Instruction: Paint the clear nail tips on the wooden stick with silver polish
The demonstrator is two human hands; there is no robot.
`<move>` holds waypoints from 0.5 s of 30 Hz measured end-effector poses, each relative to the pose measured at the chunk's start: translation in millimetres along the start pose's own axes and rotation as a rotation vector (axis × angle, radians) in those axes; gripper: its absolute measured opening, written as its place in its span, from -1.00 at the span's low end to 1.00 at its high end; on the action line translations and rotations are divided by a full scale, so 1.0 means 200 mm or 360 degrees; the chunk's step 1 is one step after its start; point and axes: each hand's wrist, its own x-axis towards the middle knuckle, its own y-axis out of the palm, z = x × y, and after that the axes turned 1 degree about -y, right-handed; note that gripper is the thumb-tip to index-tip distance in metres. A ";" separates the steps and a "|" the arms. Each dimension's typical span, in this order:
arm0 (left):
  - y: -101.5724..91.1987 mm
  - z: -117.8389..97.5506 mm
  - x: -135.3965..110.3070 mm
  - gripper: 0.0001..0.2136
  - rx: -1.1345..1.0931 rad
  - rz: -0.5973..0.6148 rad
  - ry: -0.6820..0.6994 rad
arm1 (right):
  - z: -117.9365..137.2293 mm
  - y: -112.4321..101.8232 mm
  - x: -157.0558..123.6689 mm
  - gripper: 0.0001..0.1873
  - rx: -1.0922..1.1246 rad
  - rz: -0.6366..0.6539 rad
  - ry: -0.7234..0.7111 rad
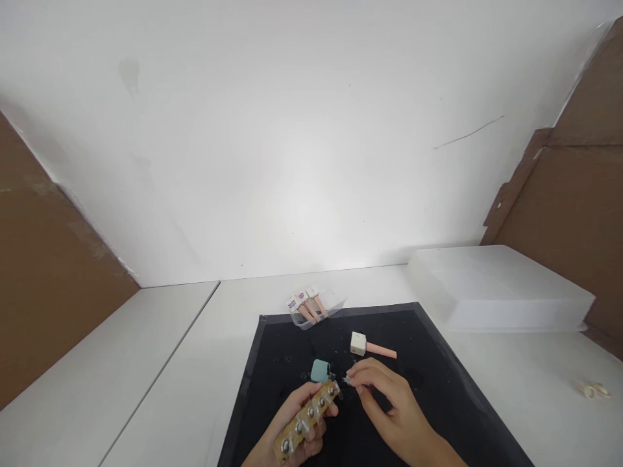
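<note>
Fingertips (pixel 361 375) of our right hand (pixel 392 412) are pinched nearly closed, thumb against forefinger, on a small clear tip (pixel 347 379). It is too small to make out its shape. It sits just off the far end of the wooden strip (pixel 306 415), touching or nearly so; we cannot tell which.

Our left hand (pixel 288 407) cradles the strip from below, fingers curled up around its near half. The strip points away and to the right, and carries a row of metal studs with clear tips on them.

Handling, as judged:
- The clear tip looks thin, light and slick. It probably flexes and springs away if squeezed hard, so hold it by the edges with light pressure.
- The strip looks stiff and light. Grip it along the sides and stay off the mounted tips.

Pose: both wrists are low over the black mat (pixel 265 389). The right palm faces left and the remaining fingers are loosely folded.

Nearby:
- A teal bottle (pixel 320 370) stands just beyond the strip's end.
- A pink bottle (pixel 374 348) with a white cap lies farther back.
- A clear tub (pixel 335 309) holding more bottles sits at the mat's far edge.
- A white box (pixel 496 288) and a tape roll (pixel 594 390) are to the right.
</note>
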 end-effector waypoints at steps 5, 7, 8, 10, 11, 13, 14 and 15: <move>-0.01 0.00 0.01 -0.77 -0.0010 0.0003 0.0017 | 0.00 0.00 0.00 -0.76 0.0018 0.0060 0.0002; -0.01 0.00 0.01 -0.77 -0.0008 0.0003 0.0003 | 0.01 0.00 0.00 -0.77 0.0013 0.0082 -0.0005; 0.00 0.00 0.01 -0.78 -0.0006 0.0001 -0.0004 | 0.01 0.00 0.00 -0.78 0.0008 0.0084 -0.0008; 0.01 0.00 0.00 -0.78 0.0003 -0.0013 -0.0014 | 0.01 0.00 0.00 -0.79 0.0000 0.0084 -0.0012; 0.01 0.00 0.00 -0.78 0.0003 -0.0017 -0.0010 | 0.01 0.00 0.00 -0.79 -0.0001 0.0080 -0.0015; 0.02 -0.01 -0.01 -0.77 -0.0004 -0.0013 -0.0015 | 0.01 -0.01 0.00 -0.80 0.0005 0.0057 -0.0022; 0.02 -0.01 -0.01 -0.77 -0.0013 -0.0003 -0.0015 | 0.02 -0.01 0.00 -0.80 0.0015 0.0040 -0.0025; 0.02 -0.01 -0.01 -0.77 -0.0020 0.0005 -0.0016 | 0.02 -0.01 0.00 -0.81 0.0034 0.0023 -0.0025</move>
